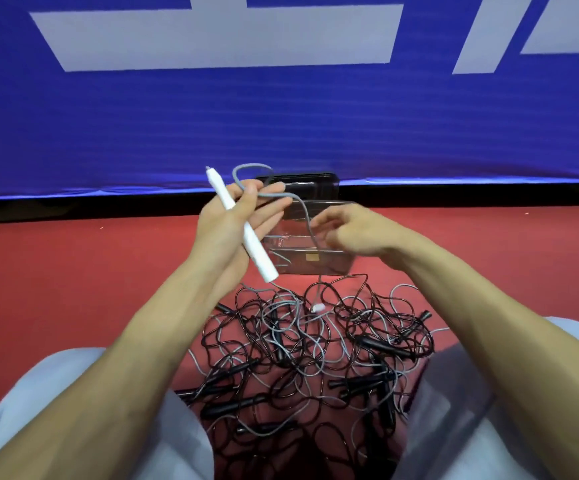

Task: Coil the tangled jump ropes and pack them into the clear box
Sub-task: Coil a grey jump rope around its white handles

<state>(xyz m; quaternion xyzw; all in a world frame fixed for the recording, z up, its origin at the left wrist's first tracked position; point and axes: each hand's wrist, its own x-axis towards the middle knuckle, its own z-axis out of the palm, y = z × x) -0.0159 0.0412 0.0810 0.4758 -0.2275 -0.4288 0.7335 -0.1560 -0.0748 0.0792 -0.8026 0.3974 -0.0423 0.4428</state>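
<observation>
The task is barely begun: the left hand (227,223) has its grip clenched on one white plastic jump-rope handle (243,228) with its grey cord (302,209) looped above centre frame, the right hand (347,233) released, the clear plastic box (315,251) seemingly unpacked behind them, and the black-and-grey rope tangle (315,348) heaped at lower centre on the red floor (73,271).

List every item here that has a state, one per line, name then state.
left hand: closed on the white handle, grey cord looped over its fingers.
right hand: open, fingers spread beside the hanging cord.
white handle: lifted, tilted.
grey cord: partly raised, rest trailing into the pile.
rope pile: tangled on the red floor.
clear box: open; contents hard to tell.
lid: off, behind the box.
</observation>
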